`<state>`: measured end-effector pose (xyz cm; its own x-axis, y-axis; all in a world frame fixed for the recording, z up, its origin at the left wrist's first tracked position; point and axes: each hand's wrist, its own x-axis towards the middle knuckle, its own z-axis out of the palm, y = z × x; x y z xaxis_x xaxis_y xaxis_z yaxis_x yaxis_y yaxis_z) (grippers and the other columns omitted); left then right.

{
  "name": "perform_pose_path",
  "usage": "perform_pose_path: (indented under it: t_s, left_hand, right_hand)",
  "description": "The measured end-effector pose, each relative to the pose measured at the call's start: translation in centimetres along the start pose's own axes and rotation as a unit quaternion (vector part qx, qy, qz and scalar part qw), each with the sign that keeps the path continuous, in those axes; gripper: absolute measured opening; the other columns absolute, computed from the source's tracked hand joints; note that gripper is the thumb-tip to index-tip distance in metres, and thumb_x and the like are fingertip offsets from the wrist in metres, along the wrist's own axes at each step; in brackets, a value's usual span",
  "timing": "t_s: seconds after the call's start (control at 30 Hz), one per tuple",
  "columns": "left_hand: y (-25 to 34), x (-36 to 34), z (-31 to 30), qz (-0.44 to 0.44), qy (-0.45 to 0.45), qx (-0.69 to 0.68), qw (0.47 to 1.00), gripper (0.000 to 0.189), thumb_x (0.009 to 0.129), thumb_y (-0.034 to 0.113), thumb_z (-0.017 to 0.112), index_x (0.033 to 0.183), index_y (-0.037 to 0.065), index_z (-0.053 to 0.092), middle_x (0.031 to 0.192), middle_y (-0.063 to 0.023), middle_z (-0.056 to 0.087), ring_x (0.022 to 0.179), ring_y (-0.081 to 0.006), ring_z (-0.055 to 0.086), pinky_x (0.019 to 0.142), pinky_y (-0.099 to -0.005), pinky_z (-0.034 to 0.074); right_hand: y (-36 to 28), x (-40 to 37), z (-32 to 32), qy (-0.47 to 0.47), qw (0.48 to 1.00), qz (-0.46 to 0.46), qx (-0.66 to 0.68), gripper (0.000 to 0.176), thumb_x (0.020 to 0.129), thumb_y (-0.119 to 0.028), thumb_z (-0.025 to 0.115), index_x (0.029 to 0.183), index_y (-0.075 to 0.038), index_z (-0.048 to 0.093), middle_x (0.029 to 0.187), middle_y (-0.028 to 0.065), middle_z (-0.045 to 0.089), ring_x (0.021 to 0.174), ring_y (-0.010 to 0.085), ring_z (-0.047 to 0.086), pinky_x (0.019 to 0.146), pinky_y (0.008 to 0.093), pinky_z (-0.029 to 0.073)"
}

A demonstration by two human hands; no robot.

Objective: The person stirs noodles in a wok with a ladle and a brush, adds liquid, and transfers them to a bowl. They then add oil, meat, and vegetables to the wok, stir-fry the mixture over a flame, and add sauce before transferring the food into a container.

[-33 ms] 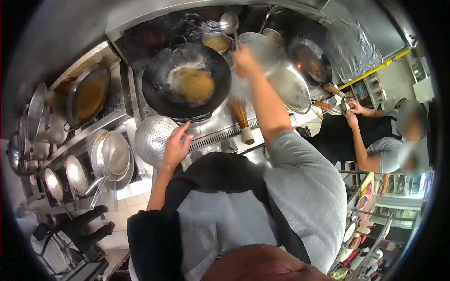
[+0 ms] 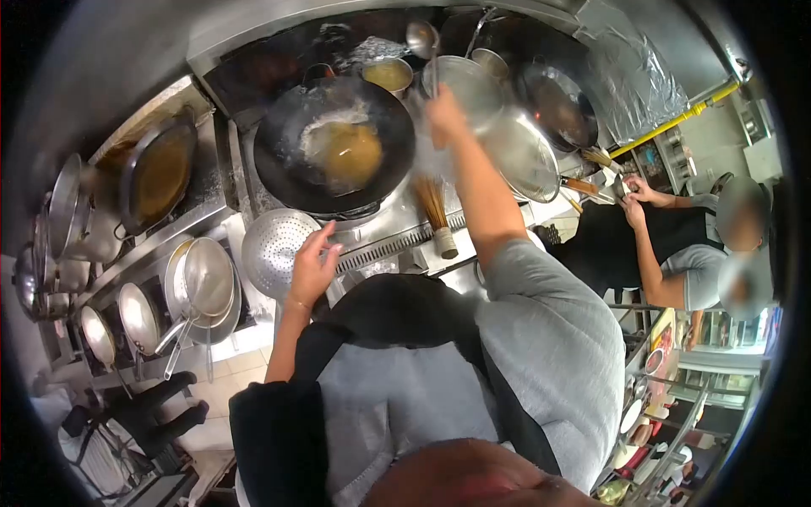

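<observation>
My right hand (image 2: 442,117) is wrapped round the handle of a ladle (image 2: 421,40), its metal bowl raised at the back of the range beside a small pot of yellowish liquid (image 2: 389,76). Left of that arm sits a large black wok (image 2: 274,144) with golden-brown liquid (image 2: 351,156) and pale residue on its inner wall. My left hand (image 2: 314,266) is open, fingers apart, in front of the wok. It overlaps the edge of a round perforated strainer (image 2: 274,245) in this view and holds nothing.
A bamboo wok brush (image 2: 435,211) lies on the steel ledge. Right of my arm are a wire strainer (image 2: 522,160) and another dark wok (image 2: 557,110). An oil-filled pan (image 2: 163,173) and hanging strainers (image 2: 209,275) are at left. A co-worker (image 2: 676,253) stands at right.
The ladle and my right hand have shifted slightly to the right. A bright glint now shows on the liquid in the wok. My left hand is nearly still.
</observation>
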<state>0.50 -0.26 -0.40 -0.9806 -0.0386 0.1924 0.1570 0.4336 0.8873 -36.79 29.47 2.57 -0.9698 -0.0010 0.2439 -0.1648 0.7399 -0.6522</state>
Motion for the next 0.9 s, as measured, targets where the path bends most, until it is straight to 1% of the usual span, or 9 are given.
perform_pose_path:
  t_s: [0.13,0.27,0.3,0.4,0.53,0.6,0.67,0.8,0.9]
  left_hand:
    - [-1.9,-1.0,-2.3,-0.032,0.032,0.031,0.998,0.049,0.092,0.006,0.072,0.14,0.001,0.062,0.122,-0.0176,0.071,0.089,-0.0215,0.071,0.087,-0.0353,0.056]
    - [-1.1,3.5,-1.6,0.029,0.009,0.072,0.997,0.052,0.091,0.008,0.074,0.142,0.004,0.062,0.122,-0.0173,0.07,0.086,-0.0255,0.069,0.087,-0.0355,0.056]
    - [-0.2,5.2,-1.5,0.05,-0.016,0.102,0.993,0.053,0.091,0.011,0.076,0.142,0.006,0.062,0.121,-0.0163,0.068,0.087,-0.0273,0.067,0.086,-0.0359,0.055]
    - [1.0,11.3,0.8,0.079,-0.06,0.088,0.991,0.053,0.091,0.016,0.076,0.142,0.008,0.062,0.122,-0.0158,0.067,0.098,-0.0296,0.065,0.092,-0.0373,0.053]
    - [-1.0,20.0,5.8,0.131,-0.104,0.092,0.982,0.054,0.091,0.027,0.076,0.143,0.015,0.063,0.139,-0.021,0.06,0.134,-0.0386,0.055,0.112,-0.0426,0.045]
    - [-3.4,23.9,9.3,0.07,-0.114,0.063,0.989,0.057,0.089,0.031,0.077,0.143,0.016,0.064,0.14,-0.0221,0.059,0.132,-0.0388,0.055,0.113,-0.0419,0.044]
    - [-8.7,28.2,13.6,0.018,-0.099,0.057,0.993,0.064,0.085,0.036,0.079,0.143,0.014,0.063,0.137,-0.023,0.062,0.129,-0.0375,0.059,0.112,-0.041,0.046]
    - [-8.5,29.9,16.3,-0.331,0.039,-0.209,0.919,0.053,0.084,0.021,0.072,0.135,0.004,0.067,0.125,-0.0211,0.072,0.103,-0.0295,0.074,0.088,-0.0404,0.058]
    - [-13.7,31.6,17.4,-0.415,0.139,-0.295,0.849,0.037,0.086,0.015,0.065,0.121,0.003,0.072,0.114,-0.0167,0.076,0.093,-0.0271,0.075,0.078,-0.0412,0.058]
  right_hand:
    - [5.1,-5.4,-0.2,0.002,0.987,0.153,-0.046,0.062,0.086,-0.01,0.064,0.145,0.005,0.047,0.121,0.0379,0.066,0.119,0.0499,0.064,0.102,0.0481,0.051]
    - [19.2,-3.4,4.3,0.067,0.987,0.113,-0.093,0.044,0.093,-0.016,0.06,0.133,0.003,0.057,0.115,0.0276,0.069,0.089,0.0385,0.073,0.072,0.047,0.059]
    - [22.4,-2.6,3.7,-0.012,0.956,0.199,0.215,0.029,0.095,-0.018,0.06,0.118,-0.001,0.061,0.105,0.0203,0.068,0.08,0.0313,0.069,0.064,0.0422,0.055]
    - [15.6,-6.4,-2.6,-0.234,0.572,0.177,0.766,0.021,0.099,-0.026,0.061,0.085,-0.01,0.061,0.079,0.0008,0.058,0.066,0.0149,0.056,0.054,0.0306,0.044]
    - [7.3,-11.5,-8.8,-0.128,0.678,0.203,0.695,0.018,0.1,-0.025,0.062,0.095,-0.008,0.06,0.076,-0.0005,0.055,0.062,0.0119,0.053,0.052,0.0271,0.044]
    - [3.1,-13.6,-11.5,-0.095,0.698,0.29,0.647,0.014,0.1,-0.021,0.063,0.1,-0.007,0.06,0.076,-0.001,0.055,0.058,0.0106,0.05,0.048,0.0244,0.042]
    - [2.4,-15.3,-12.9,-0.198,0.682,0.248,0.658,0.05,0.1,-0.007,0.055,0.148,-0.005,0.041,0.076,-0.0002,0.055,0.059,0.008,0.052,0.044,0.0228,0.04]
    - [1.0,-18.9,-12.0,-0.288,0.746,0.21,0.562,0.066,0.097,-0.005,0.057,0.158,-0.01,0.033,0.074,0.0003,0.055,0.055,0.0089,0.049,0.042,0.025,0.037]
    - [-5.4,-22.2,-12.8,-0.265,0.788,0.271,0.485,0.065,0.096,0.001,0.054,0.158,-0.006,0.038,0.076,0.0028,0.052,0.047,0.0065,0.04,0.037,0.0212,0.03]
